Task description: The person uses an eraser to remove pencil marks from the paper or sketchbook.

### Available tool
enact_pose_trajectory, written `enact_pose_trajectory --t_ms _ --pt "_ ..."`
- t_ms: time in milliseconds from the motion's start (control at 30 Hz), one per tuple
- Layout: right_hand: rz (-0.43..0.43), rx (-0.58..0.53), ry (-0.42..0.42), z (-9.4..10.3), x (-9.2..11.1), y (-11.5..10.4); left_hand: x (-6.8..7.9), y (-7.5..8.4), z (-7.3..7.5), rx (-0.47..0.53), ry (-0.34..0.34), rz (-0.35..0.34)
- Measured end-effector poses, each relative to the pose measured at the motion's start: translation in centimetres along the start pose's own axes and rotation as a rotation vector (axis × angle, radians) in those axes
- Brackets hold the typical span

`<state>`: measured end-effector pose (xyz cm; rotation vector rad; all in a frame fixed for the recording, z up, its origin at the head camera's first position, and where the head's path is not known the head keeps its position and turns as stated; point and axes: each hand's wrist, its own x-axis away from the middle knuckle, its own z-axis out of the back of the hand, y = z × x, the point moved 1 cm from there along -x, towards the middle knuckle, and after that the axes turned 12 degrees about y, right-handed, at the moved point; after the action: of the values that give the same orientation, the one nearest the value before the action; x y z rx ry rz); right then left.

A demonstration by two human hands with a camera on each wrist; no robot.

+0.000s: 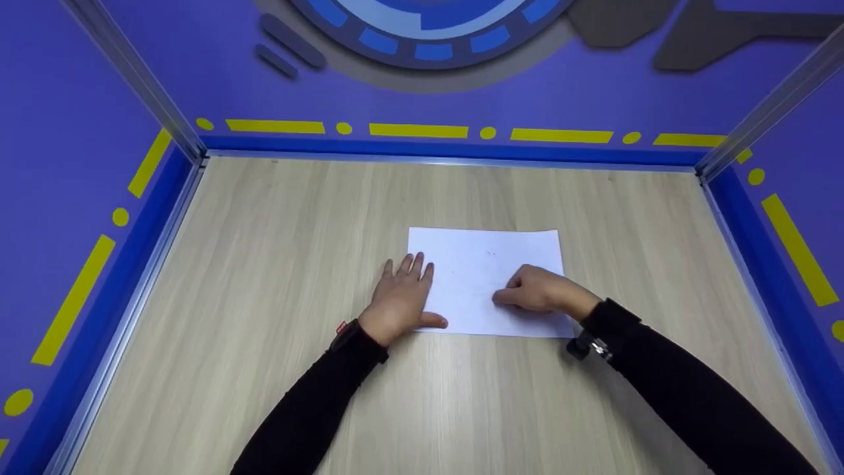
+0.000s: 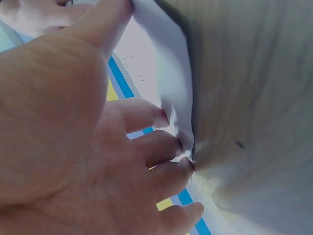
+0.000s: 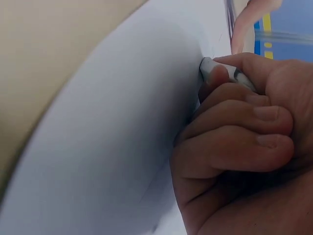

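Observation:
A white sheet of paper [image 1: 475,264] lies on the wooden table. My left hand [image 1: 399,297] rests spread over the sheet's left edge, some fingertips on the paper and the thumb near its lower edge. In the left wrist view, the paper's edge [image 2: 173,63] bends up slightly by the fingers. Over the right half of the sheet, my right hand [image 1: 537,289] pinches a small white eraser [image 3: 232,72] with a darkened edge. The eraser's end meets the paper; most of it is hidden by the curled fingers. Small dark specks [image 1: 491,253] lie on the upper part of the sheet.
The light wood table [image 1: 277,264] extends around the paper. Purple and blue panels with yellow marks, including the back wall [image 1: 422,105], bound it at the back and both sides, with metal rails [image 1: 448,160] along the edges. Each wrist wears a black strap.

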<state>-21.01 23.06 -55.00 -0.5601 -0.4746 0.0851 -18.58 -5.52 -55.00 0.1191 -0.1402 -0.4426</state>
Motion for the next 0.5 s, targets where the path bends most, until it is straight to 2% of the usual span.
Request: enact_pose_trajectory --t_ms 167,300,500 --pt "-0.025 -0.046 0.006 1.1 1.5 3.2 0.1 -0.1 0.0 0.017 0.001 -0.004" --pt "-0.073 -0.041 0.014 2.0 2.6 5.3 0.2 0.0 0.1 0.017 0.002 -0.014" --pt "-0.049 0.026 0.07 2.7 3.5 5.5 0.0 0.0 0.2 0.019 -0.004 0.006"
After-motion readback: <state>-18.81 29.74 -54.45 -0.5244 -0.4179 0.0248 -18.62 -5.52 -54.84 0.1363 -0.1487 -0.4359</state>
